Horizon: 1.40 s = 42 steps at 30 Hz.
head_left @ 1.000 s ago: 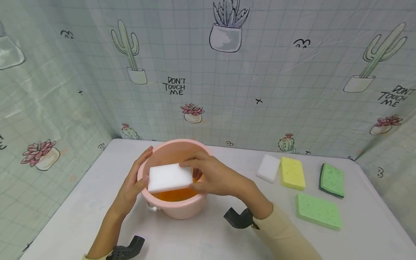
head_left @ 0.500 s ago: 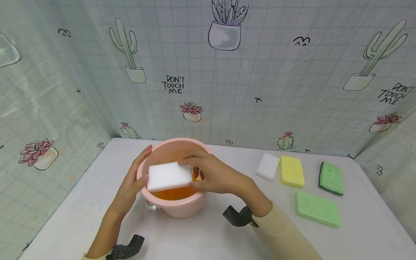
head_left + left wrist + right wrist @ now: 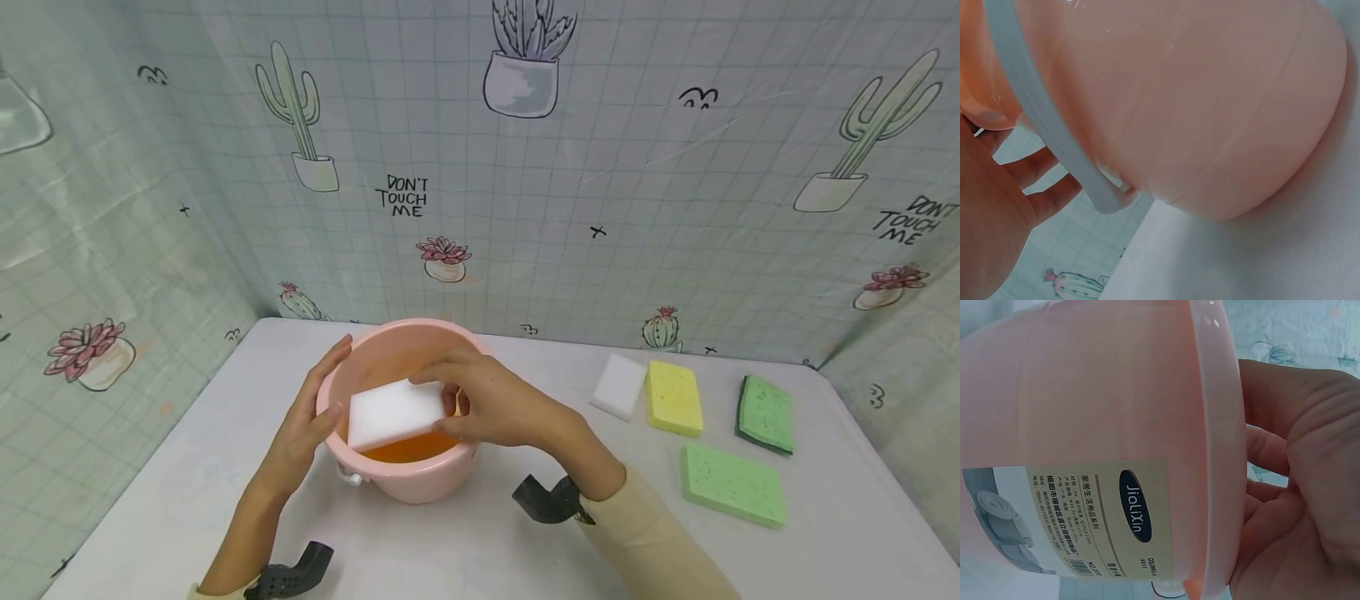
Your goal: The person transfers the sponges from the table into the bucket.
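Note:
A pink bucket with orange liquid in it stands on the white table. My left hand holds its left rim, thumb over the edge and fingers along the outside. In the left wrist view those fingers reach past the pale bucket handle. My right hand pinches the right end of a white sponge between thumb and fingers, over the bucket's mouth. The sponge tilts, its left end lower. From the right wrist, the bucket's wall and label hide the sponge.
To the right lie another white sponge, a yellow sponge, a green sponge with a dark underside and a light green sponge. A cactus-print curtain hangs behind the table.
The left end of the white sponge has dipped and come away from my left thumb. My left hand stays at the rim, and my right hand keeps its pinch.

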{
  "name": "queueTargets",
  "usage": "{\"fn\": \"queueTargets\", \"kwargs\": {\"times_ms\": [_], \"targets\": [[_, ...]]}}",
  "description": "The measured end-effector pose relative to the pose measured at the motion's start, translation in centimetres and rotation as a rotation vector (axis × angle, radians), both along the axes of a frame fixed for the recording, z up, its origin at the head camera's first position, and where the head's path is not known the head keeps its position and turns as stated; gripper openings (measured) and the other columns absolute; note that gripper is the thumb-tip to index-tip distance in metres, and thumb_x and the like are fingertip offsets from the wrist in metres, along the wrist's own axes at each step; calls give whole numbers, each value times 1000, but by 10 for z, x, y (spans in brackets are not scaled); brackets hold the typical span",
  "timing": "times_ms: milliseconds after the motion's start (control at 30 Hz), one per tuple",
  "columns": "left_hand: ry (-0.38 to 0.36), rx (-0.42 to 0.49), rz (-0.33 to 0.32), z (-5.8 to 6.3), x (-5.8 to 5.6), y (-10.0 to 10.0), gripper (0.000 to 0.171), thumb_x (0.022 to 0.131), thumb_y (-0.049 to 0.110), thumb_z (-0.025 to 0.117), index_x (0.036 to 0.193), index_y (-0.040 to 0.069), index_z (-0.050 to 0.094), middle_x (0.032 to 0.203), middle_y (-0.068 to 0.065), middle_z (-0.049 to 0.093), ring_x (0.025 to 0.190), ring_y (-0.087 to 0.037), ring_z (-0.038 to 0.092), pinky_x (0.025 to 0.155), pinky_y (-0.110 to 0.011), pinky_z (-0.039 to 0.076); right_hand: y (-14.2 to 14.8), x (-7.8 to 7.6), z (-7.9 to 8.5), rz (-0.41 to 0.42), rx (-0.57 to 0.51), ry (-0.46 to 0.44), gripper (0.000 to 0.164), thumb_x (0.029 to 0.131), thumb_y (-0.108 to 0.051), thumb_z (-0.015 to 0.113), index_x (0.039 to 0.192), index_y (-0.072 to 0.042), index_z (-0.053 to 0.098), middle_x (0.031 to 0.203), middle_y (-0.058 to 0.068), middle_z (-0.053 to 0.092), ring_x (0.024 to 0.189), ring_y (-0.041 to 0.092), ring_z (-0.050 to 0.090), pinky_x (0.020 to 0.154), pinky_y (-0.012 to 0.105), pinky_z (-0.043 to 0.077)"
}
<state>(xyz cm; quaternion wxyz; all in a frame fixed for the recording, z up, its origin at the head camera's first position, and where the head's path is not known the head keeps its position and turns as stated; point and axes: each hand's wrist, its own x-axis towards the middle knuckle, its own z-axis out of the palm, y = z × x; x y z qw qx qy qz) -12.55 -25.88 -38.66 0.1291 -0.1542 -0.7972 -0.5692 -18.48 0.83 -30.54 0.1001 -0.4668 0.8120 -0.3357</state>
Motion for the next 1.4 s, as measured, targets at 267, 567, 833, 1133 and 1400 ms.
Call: {"fn": "queueTargets", "kwargs": {"times_ms": [267, 567, 833, 1133, 1400], "targets": [[-12, 8, -3, 1, 0, 1, 63, 92, 16, 43, 152, 20, 25, 158, 6, 18, 142, -17, 18, 102, -71, 16, -1, 1, 1, 7, 0, -23, 48, 84, -7, 69, 130, -10, 57, 106, -3, 56, 73, 14, 56, 65, 23, 49], [-14, 1, 9, 1, 1, 1, 63, 92, 17, 43, 152, 20, 26, 157, 7, 18, 142, -17, 17, 102, -71, 16, -2, 0, 1, 54, 43, 16, 47, 84, -7, 66, 130, -8, 55, 131, 2, 46, 78, 13, 56, 68, 22, 48], [-6, -3, 9, 2, 1, 1, 62, 92, 14, 44, 151, 20, 26, 157, 7, 18, 143, -17, 15, 104, -68, 16, 2, 2, 3, 55, 18, 10, 51, 86, -11, 66, 134, -8, 53, 136, 2, 44, 80, 11, 57, 71, 24, 50], [-3, 0, -1, 2, 0, 2, 62, 92, 13, 43, 151, 20, 27, 157, 7, 17, 143, -18, 14, 104, -68, 14, 19, 4, 0, 43, -123, -17, 49, 83, -4, 67, 131, -8, 56, 132, -2, 51, 85, 12, 58, 72, 26, 52], [0, -8, 9, 1, 1, 1, 62, 91, 14, 43, 151, 20, 27, 157, 7, 17, 143, -17, 15, 103, -69, 16, 39, 2, -5, -12, -278, 46, 46, 85, -2, 66, 129, -11, 57, 119, -4, 57, 85, 10, 57, 73, 26, 52]]}}
